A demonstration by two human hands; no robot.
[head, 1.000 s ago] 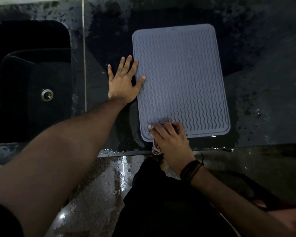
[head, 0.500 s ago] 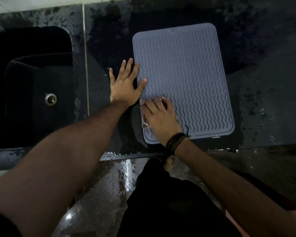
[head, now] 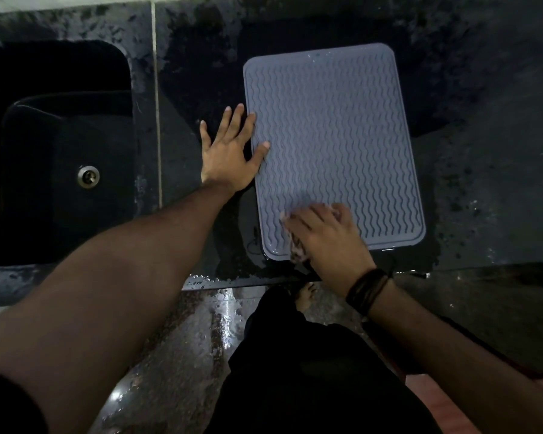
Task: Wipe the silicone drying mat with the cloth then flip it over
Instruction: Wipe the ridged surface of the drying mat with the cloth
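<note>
A grey silicone drying mat (head: 333, 133) with wavy ridges lies flat on the dark wet counter (head: 483, 170). My left hand (head: 229, 151) lies flat with spread fingers at the mat's left edge, thumb and fingertips resting on the mat. My right hand (head: 323, 236) presses a crumpled cloth (head: 297, 249) onto the mat's near left corner. Most of the cloth is hidden under the hand; its end sticks out by the near edge.
A black sink (head: 54, 158) with a metal drain (head: 88, 176) sits to the left. The counter's front edge (head: 248, 280) runs just below the mat. Beneath it are a wet speckled floor (head: 182, 355) and my bare foot (head: 304, 297).
My right hand with the cloth went up along the mat's left side, then came back down and a little right to the near edge. My left hand stayed at the left edge.
</note>
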